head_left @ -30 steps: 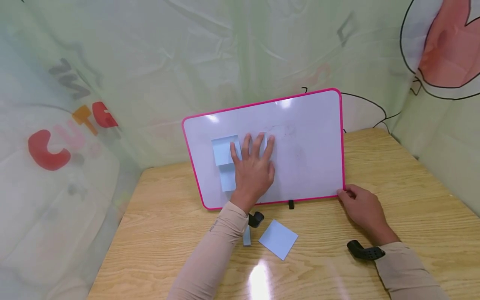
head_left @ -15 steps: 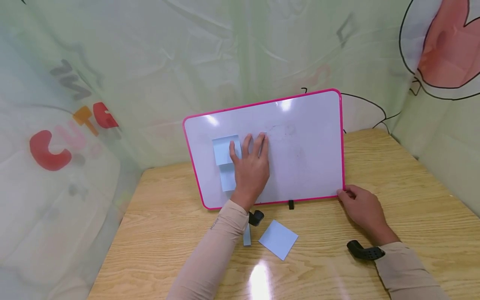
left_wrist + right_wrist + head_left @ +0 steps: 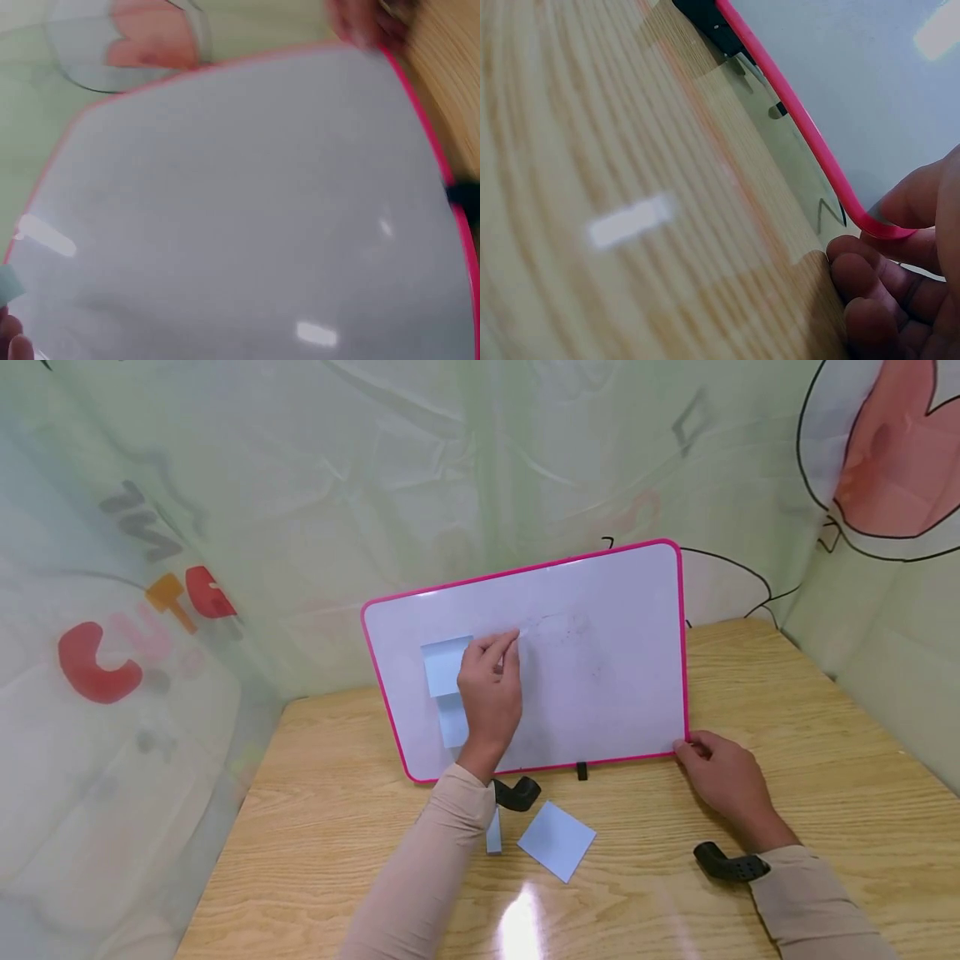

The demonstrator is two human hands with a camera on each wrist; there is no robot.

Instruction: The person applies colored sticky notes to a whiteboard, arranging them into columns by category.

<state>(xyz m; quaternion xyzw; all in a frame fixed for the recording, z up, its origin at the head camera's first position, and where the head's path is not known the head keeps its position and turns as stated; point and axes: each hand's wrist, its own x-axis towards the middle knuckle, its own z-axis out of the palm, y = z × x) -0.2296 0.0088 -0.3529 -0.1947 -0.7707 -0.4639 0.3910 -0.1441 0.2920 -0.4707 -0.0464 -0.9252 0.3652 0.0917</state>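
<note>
In the head view, the left hand (image 3: 489,700) is in front of a white rectangular board with a pink rim (image 3: 615,685), its thumb and fingers drawn together into a narrow pinch; what lies between the tips is too small to tell here. Just beside it, partly hidden behind the hand, two light blue square paper notes (image 3: 442,670) are on the board, one above the other. The right hand (image 3: 723,781) grips the board's lower right corner. On the wooden surface (image 3: 300,860) below the board lie a light blue square sheet of paper (image 3: 557,842) and, partly hidden by the left wrist, a narrow light blue strip-like block (image 3: 493,837).

In the left wrist view, a pale blue-green piece of paper (image 3: 10,285) juts from the left hand's fingertips (image 3: 21,349) at the frame's left edge, over the board. The right hand shows blurred at the board's far corner.

In the right wrist view, the right hand pinches the rounded pink corner, thumb on the white face and forefinger behind the rim; the other fingers are curled beneath.
</note>
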